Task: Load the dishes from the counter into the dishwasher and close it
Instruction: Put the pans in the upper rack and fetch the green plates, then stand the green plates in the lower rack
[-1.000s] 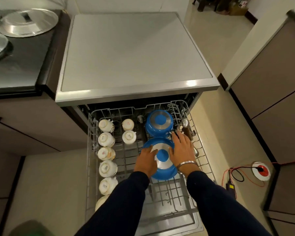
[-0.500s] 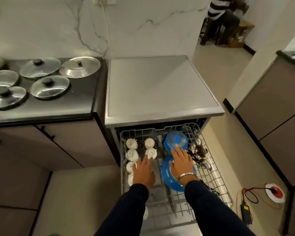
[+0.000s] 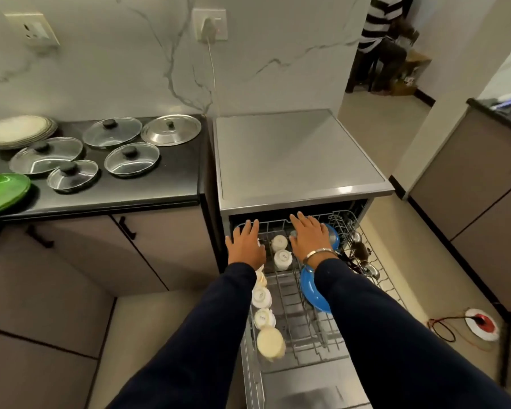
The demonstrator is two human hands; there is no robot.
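Note:
The dishwasher (image 3: 295,160) stands open with its wire rack (image 3: 310,329) pulled out. White cups (image 3: 261,296) line the rack's left side, and two more cups (image 3: 281,255) sit between my hands. A blue pan (image 3: 313,290) lies upside down under my right forearm, and a second blue pan (image 3: 333,236) shows beside my right hand. My left hand (image 3: 245,243) hovers flat with fingers straight over the rack's back left corner. My right hand (image 3: 309,236) is also flat, over the rack's back middle. Neither holds anything.
On the black counter (image 3: 148,187) at left lie several pot lids (image 3: 130,159), a steel lid (image 3: 170,129), stacked pale plates (image 3: 18,131) and a green plate (image 3: 3,191). Utensils (image 3: 363,258) fill the rack's right side. A red-and-white floor socket (image 3: 483,320) with cable sits right. A person (image 3: 379,36) sits far back.
Both hands have let go of the blue pan and moved toward the back of the rack. My head has lifted, bringing the counter and wall into view.

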